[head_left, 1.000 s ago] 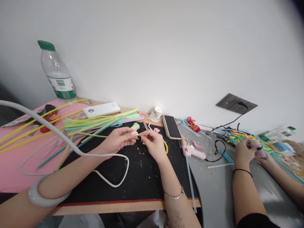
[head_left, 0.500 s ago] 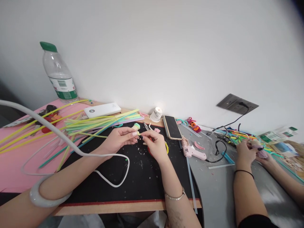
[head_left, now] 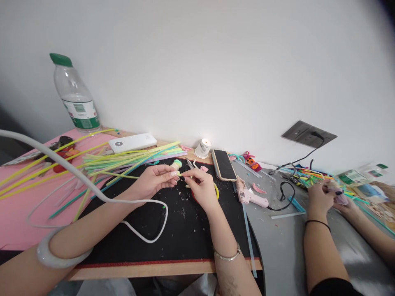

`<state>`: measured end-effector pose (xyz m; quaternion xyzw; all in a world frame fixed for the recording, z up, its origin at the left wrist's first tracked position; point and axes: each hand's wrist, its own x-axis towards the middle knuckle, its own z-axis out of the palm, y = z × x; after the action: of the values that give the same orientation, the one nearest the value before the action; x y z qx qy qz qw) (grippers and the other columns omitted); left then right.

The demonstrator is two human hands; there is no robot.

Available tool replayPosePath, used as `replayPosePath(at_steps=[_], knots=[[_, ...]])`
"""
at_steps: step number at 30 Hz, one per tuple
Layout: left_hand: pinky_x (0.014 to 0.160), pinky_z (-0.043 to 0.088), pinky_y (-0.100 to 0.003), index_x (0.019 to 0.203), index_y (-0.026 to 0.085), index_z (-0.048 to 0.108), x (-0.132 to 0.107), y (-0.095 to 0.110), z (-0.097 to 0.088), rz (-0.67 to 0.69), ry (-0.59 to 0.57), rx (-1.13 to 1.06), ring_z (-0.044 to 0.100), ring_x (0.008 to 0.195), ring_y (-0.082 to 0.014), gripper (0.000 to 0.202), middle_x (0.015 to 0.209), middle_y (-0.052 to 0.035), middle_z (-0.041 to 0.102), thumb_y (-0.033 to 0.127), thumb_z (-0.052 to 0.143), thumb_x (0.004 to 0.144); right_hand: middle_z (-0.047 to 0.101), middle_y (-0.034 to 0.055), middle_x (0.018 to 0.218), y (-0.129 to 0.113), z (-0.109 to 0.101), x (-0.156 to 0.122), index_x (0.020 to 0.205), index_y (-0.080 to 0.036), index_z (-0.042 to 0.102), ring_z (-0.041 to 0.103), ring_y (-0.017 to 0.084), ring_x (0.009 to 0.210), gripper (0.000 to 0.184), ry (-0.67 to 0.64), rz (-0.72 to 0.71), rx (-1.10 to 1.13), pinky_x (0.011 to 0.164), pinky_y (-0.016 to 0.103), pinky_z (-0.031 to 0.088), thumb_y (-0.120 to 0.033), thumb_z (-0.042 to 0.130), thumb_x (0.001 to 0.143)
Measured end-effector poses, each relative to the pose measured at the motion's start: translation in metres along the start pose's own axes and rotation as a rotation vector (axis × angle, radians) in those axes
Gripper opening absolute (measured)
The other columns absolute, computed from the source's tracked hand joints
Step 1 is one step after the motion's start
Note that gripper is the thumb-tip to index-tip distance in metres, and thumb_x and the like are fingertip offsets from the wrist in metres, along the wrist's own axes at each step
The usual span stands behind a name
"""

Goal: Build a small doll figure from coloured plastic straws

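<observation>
My left hand (head_left: 153, 180) pinches a small craft piece (head_left: 177, 165) with a green cap and pale yellow stem over the black mat (head_left: 191, 230). My right hand (head_left: 200, 187) meets it from the right, fingertips pinched at the same piece; what they hold is too small to make out. A yellow loop (head_left: 217, 190) pokes out beside my right hand. Long neon sticks (head_left: 129, 158) fan out to the left of my hands.
A white cable (head_left: 92, 189) crosses my left arm. A water bottle (head_left: 75, 96), power bank (head_left: 132, 142), lit candle (head_left: 204, 147), phone (head_left: 224, 164) and pink glue gun (head_left: 249, 196) line the back. Another person's hands (head_left: 327, 195) work at the right on the grey table (head_left: 284, 246).
My fingertips have drawn slightly closer together on the small piece. The other person's hands shifted a little to the right.
</observation>
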<state>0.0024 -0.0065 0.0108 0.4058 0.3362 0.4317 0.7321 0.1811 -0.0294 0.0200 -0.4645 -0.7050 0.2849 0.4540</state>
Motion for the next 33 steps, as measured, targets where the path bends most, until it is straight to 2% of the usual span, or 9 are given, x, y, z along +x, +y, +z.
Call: replayPosePath(at_steps=[5, 11, 16, 21, 27, 33], knots=[[0.063, 0.051, -0.019, 0.079, 0.014, 0.071, 0.001, -0.0014, -0.0031, -0.035, -0.032, -0.04, 0.06, 0.062, -0.0076, 0.018, 0.07, -0.0015, 0.068, 0.026, 0.079, 0.068, 0.063, 0.0014, 0.073, 0.0003, -0.0002, 0.0004, 0.083, -0.021, 0.07, 0.054, 0.012, 0.056, 0.013, -0.035, 0.023, 0.093, 0.056, 0.026, 0.044, -0.017, 0.057, 0.082], [0.059, 0.05, -0.014, 0.077, 0.012, 0.071, -0.0001, 0.0006, -0.0017, -0.13, -0.061, -0.139, 0.059, 0.06, -0.0056, 0.022, 0.067, -0.001, 0.066, 0.021, 0.084, 0.061, 0.068, 0.0044, 0.086, 0.0014, 0.0007, 0.0018, 0.079, -0.02, 0.069, 0.063, 0.017, 0.084, 0.013, -0.011, -0.095, 0.084, 0.078, 0.029, 0.049, -0.012, 0.058, 0.081], [0.058, 0.051, -0.013, 0.08, 0.011, 0.072, -0.0027, 0.0023, 0.0012, -0.202, -0.102, -0.15, 0.059, 0.06, -0.0056, 0.027, 0.068, -0.0013, 0.066, 0.019, 0.085, 0.058, 0.069, 0.0057, 0.092, 0.005, 0.0032, 0.0015, 0.08, -0.02, 0.069, 0.064, 0.017, 0.09, 0.014, 0.005, -0.107, 0.091, 0.082, 0.031, 0.05, -0.012, 0.058, 0.082], [0.061, 0.052, -0.015, 0.084, 0.012, 0.072, -0.0014, 0.0013, 0.0, -0.141, -0.036, -0.072, 0.062, 0.062, -0.007, 0.028, 0.071, -0.0031, 0.07, 0.026, 0.084, 0.062, 0.07, 0.0059, 0.093, 0.0097, 0.0027, 0.0025, 0.083, -0.02, 0.07, 0.065, 0.018, 0.089, 0.014, 0.042, -0.085, 0.063, 0.08, 0.03, 0.051, -0.011, 0.06, 0.079], [0.066, 0.054, -0.018, 0.089, 0.016, 0.072, 0.0004, -0.0008, 0.0008, -0.1, -0.008, 0.022, 0.065, 0.067, -0.0085, 0.033, 0.079, -0.0037, 0.072, 0.035, 0.081, 0.065, 0.07, 0.0052, 0.089, 0.0065, 0.0003, 0.0033, 0.081, -0.021, 0.069, 0.065, 0.018, 0.087, 0.014, 0.089, -0.14, -0.038, 0.082, 0.032, 0.05, -0.011, 0.059, 0.08], [0.069, 0.054, -0.017, 0.086, 0.016, 0.073, 0.0017, -0.0018, -0.0014, -0.079, -0.012, 0.004, 0.064, 0.069, -0.0075, 0.026, 0.079, -0.0022, 0.072, 0.033, 0.08, 0.066, 0.07, 0.0057, 0.092, 0.0038, 0.0004, 0.0025, 0.082, -0.021, 0.069, 0.065, 0.018, 0.092, 0.014, 0.088, -0.165, -0.032, 0.085, 0.033, 0.051, -0.012, 0.058, 0.081]])
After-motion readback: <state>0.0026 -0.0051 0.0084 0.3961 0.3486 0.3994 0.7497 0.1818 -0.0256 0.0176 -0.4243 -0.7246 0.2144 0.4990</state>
